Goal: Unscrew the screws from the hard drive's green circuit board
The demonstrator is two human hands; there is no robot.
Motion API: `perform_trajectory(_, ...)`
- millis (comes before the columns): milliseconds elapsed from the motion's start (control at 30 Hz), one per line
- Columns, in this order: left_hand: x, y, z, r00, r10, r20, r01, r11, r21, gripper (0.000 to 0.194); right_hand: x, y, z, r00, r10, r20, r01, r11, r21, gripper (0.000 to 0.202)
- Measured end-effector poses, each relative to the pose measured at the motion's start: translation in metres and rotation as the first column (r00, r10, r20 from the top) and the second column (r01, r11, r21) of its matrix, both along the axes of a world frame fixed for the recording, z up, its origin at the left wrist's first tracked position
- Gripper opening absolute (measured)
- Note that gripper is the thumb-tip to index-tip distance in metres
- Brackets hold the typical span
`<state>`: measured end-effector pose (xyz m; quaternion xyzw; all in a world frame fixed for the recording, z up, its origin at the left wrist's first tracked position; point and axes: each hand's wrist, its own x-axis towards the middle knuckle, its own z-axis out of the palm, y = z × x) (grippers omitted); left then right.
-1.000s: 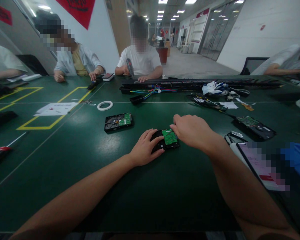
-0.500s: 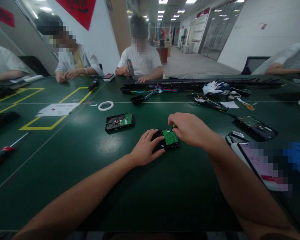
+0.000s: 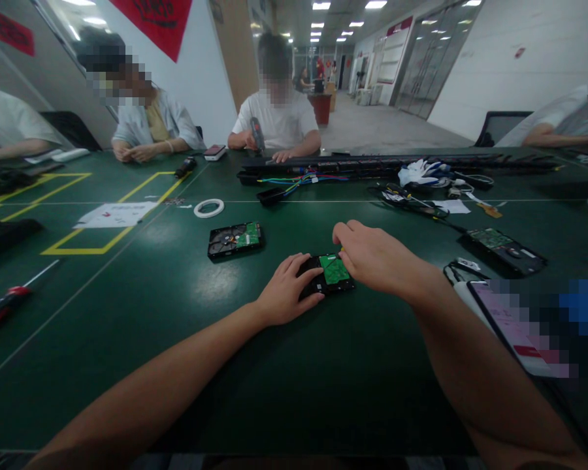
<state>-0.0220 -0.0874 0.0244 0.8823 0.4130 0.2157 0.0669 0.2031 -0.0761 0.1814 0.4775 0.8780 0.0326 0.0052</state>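
Note:
A hard drive (image 3: 337, 274) with a green circuit board facing up lies on the green table in front of me. My left hand (image 3: 291, 287) spans its left half, thumb along the near edge and fingers across the top, gripping it against the table. Above the board's far right corner, my right hand (image 3: 367, 258) is closed around a small screwdriver (image 3: 342, 249). Only a bit of its yellow and dark handle and a thin shaft show, the shaft slanting down to the board. The screw under its tip is too small to make out.
A second hard drive (image 3: 235, 240) lies to the left, and another (image 3: 502, 250) at right. Beyond are a white tape ring (image 3: 208, 208), cables (image 3: 294, 183) and gloves (image 3: 424, 173). A red screwdriver (image 3: 7, 305) lies far left, a phone (image 3: 514, 326) near right. Co-workers sit opposite.
My right hand has turned slightly at the wrist, and less of the screwdriver handle shows. My left hand and the hard drive have kept their place.

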Motion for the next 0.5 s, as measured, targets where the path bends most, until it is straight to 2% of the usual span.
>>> perform_trajectory(167,-0.0002,0.0,-0.0003,1.0,0.0,0.013,0.0,1.0,-0.008,0.058,-0.0043,0.0087,-0.0035,0.998,-0.04,-0.046,0.042,0.998,0.047,0.02)
perform_trajectory(333,-0.0002,0.001,-0.0023,1.0,-0.003,0.013,0.003,1.0,-0.005,0.059,-0.0063,0.0107,-0.003,0.996,-0.09,-0.023,0.092,0.994,0.064,0.022)
perform_trajectory(500,0.0005,0.0009,-0.0019,1.0,0.001,0.001,-0.001,1.0,0.006,0.058,-0.0064,0.0101,-0.0045,0.999,-0.036,-0.025,0.038,0.996,0.083,0.022)
